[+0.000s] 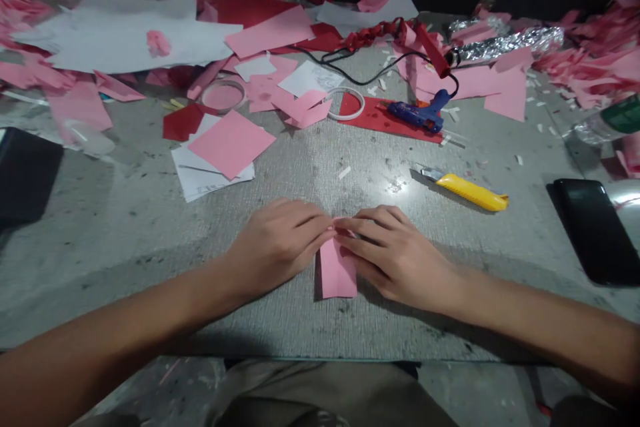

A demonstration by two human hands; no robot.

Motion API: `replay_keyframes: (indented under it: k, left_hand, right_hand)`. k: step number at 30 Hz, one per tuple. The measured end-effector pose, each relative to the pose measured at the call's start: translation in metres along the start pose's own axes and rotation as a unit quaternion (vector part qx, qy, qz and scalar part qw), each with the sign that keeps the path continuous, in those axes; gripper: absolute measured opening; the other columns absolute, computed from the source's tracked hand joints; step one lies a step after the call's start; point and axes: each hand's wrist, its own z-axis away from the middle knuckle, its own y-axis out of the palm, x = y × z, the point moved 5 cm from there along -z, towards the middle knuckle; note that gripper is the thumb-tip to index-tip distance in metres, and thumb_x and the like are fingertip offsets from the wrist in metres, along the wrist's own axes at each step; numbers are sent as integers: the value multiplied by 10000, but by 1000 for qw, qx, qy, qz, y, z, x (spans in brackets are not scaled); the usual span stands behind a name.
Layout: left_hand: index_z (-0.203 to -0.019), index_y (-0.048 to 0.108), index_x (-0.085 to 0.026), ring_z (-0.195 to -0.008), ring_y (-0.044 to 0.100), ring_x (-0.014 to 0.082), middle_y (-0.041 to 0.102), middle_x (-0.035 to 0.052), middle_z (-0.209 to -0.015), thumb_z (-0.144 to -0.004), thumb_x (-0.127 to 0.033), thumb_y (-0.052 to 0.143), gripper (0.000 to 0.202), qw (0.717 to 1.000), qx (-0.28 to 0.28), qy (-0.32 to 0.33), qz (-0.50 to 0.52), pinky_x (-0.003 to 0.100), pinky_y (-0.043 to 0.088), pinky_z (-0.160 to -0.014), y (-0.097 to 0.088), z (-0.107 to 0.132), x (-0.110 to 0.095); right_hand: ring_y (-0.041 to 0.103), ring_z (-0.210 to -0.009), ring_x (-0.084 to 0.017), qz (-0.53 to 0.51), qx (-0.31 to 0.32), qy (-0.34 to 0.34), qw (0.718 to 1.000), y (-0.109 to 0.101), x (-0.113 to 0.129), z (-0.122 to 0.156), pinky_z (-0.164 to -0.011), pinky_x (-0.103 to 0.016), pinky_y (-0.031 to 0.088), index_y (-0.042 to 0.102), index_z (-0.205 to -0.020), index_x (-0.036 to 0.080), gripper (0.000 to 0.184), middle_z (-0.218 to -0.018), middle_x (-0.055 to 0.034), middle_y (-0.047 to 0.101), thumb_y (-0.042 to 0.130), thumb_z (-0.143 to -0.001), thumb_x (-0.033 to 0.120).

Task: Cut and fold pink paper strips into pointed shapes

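A narrow folded strip of pink paper [339, 275] lies upright in my view on the grey table, close to its front edge. From the left, my left hand [283, 240] pinches the strip's far end with bent fingers. My right hand [395, 250] meets it from the other side, its fingertips closed on the same end and its lower fingers along the strip's right edge. The fingertips partly cover the far end, so its fold is hard to make out. The near end lies uncovered.
Ahead on the right lie a yellow box cutter [470, 191], a blue glue gun [423, 111] on red paper and a black phone [597, 230]. A pink paper square [231, 143] rests on white sheets at left. Tape rolls, paper scraps and a cord crowd the back.
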Motion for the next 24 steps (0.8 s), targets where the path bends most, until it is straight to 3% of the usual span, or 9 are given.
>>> replay_keyframes:
  k: [8, 18, 24]
  left_hand:
    - [-1197, 678, -138, -993, 664, 234, 760, 92, -1137, -1063, -156, 579, 167, 998, 22, 53, 41, 399, 521, -896, -5, 7, -1]
    - [-1332, 635, -143, -1099, 664, 282, 728, 137, -1281, -1097, -277, 518, 295, 989, 118, 84, 11, 454, 527, -954, -4, 7, 1]
    - [-1393, 604, -139, -1163, 649, 293, 715, 142, -1336, -1098, -284, 514, 340, 987, 128, 97, 9, 471, 507, -999, -3, 8, 1]
  right_hand:
    - [641, -1211, -290, -13, 12, -2, 1000, -1, -5, 0, -1031, -491, 486, 695, -1284, 196, 250, -1297, -119, 728, 535, -1109, 275]
    - [644, -1194, -291, -15, 2, -9, 1000, -3, -4, 1, -1020, -486, 502, 715, -1252, 185, 244, -1276, -122, 733, 542, -1104, 272]
    - [647, -1203, -295, -15, 3, -8, 1000, -3, -5, 0, -1025, -497, 510, 724, -1251, 178, 250, -1281, -128, 733, 541, -1101, 257]
